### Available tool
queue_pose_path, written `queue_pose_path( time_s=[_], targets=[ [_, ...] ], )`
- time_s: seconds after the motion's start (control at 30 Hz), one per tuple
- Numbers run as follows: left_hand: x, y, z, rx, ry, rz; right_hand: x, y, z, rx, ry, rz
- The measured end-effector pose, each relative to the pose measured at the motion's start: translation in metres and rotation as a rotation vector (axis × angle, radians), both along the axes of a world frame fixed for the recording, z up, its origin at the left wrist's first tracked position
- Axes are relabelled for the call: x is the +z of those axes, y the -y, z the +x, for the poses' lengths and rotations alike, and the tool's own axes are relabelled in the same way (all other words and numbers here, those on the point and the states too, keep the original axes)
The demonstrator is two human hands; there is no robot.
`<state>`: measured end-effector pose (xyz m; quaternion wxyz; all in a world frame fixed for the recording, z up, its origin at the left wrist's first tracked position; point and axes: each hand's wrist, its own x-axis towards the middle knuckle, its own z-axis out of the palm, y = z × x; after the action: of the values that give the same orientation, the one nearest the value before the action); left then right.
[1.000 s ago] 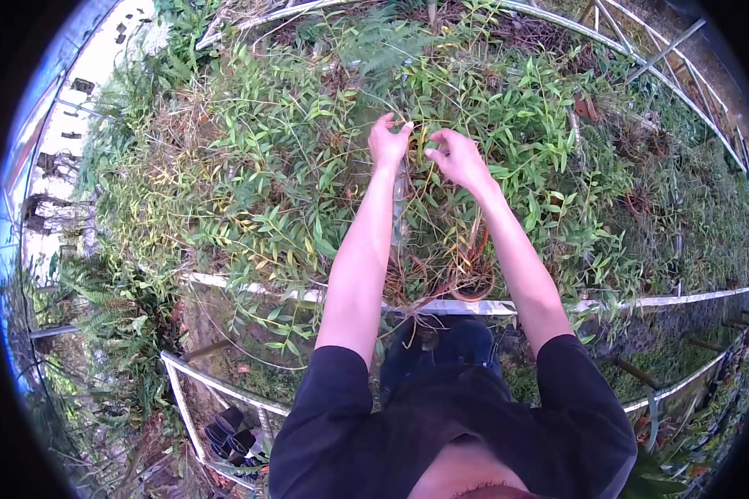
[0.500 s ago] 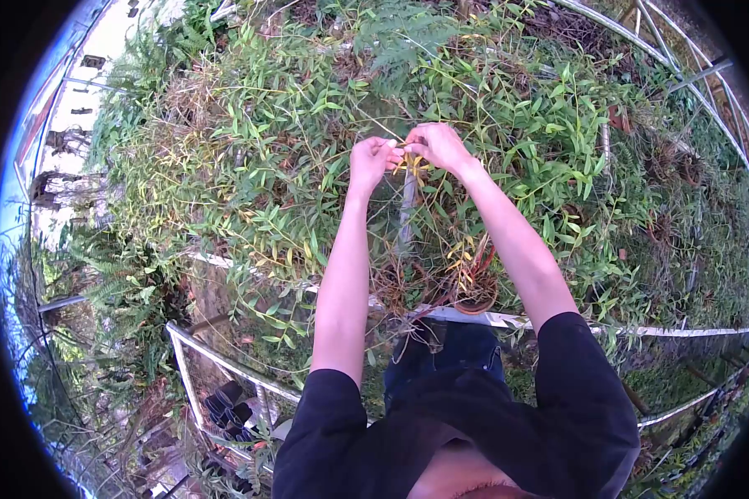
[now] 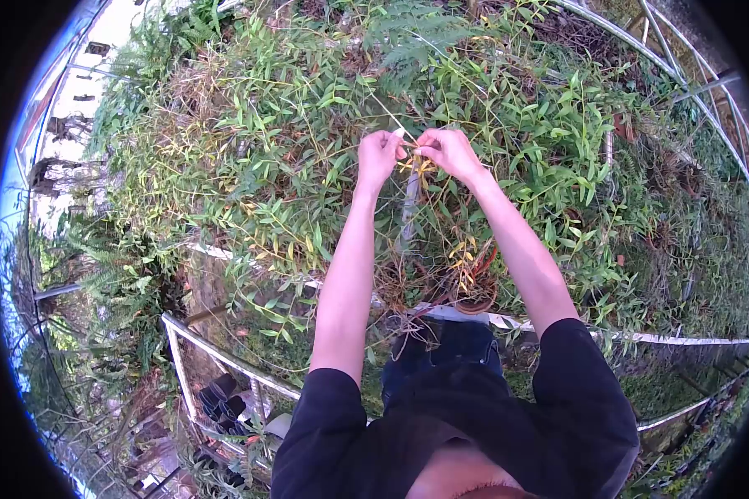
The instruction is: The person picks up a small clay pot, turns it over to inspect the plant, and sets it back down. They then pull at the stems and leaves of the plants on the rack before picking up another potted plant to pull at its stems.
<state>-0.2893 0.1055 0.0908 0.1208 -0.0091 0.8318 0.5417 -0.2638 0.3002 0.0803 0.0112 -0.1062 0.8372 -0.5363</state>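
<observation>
Many leafy plants [image 3: 553,154] crowd around left hand [image 3: 378,158] and right hand [image 3: 451,155], each grip pinching thin stem [image 3: 409,145].

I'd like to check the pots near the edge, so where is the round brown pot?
In the head view, it's right of centre: the brown pot sits by the white rail, just beyond the person's dark trousers.

This is looking like an outdoor plant nursery or garden, with leafy green plants [image 3: 549,158] growing thickly around clay pots [image 3: 473,306] and ferns [image 3: 112,270] spreading beside white metal rails [image 3: 225,358].
</observation>
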Motion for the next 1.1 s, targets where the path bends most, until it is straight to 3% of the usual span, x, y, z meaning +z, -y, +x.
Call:
queue_pose_path(
  time_s=[0.1, 0.2, 0.27, 0.53, 0.63, 0.73, 0.87, 1.0, 1.1],
  targets=[
    [-0.004, -0.011, 0.011, 0.032, -0.053, 0.306, 0.004, 0.002, 0.004, -0.115, -0.009, 0.048],
    [-0.014, -0.016, 0.012, -0.095, -0.105, 0.389, 0.002, 0.006, 0.009, -0.161, -0.146, 0.114],
    [-0.015, -0.021, 0.007, -0.006, -0.042, 0.413, -0.006, 0.009, 0.009, -0.159, -0.345, 0.177],
    [-0.003, -0.029, 0.0, 0.13, 0.137, 0.451, -0.002, 0.018, 0.02, -0.284, -0.42, 0.222],
    [-0.003, -0.026, 0.003, 0.074, 0.159, 0.504, -0.014, 0.017, 0.014, -0.338, -0.155, -0.046],
    [-0.003, -0.023, 0.005, 0.128, 0.148, 0.485, -0.027, 0.015, 0.009, -0.369, 0.23, -0.508],
    [-0.007, -0.023, 0.006, 0.117, 0.128, 0.456, -0.026, 0.006, 0.009, -0.425, 0.376, -0.679],
    [-0.01, -0.027, 0.004, 0.051, 0.09, 0.411, -0.019, 0.005, 0.011, -0.403, 0.241, -0.436],
    [-0.008, -0.033, 0.005, 0.031, 0.063, 0.41, -0.01, 0.002, 0.009, -0.393, 0.266, -0.403]
  ],
)
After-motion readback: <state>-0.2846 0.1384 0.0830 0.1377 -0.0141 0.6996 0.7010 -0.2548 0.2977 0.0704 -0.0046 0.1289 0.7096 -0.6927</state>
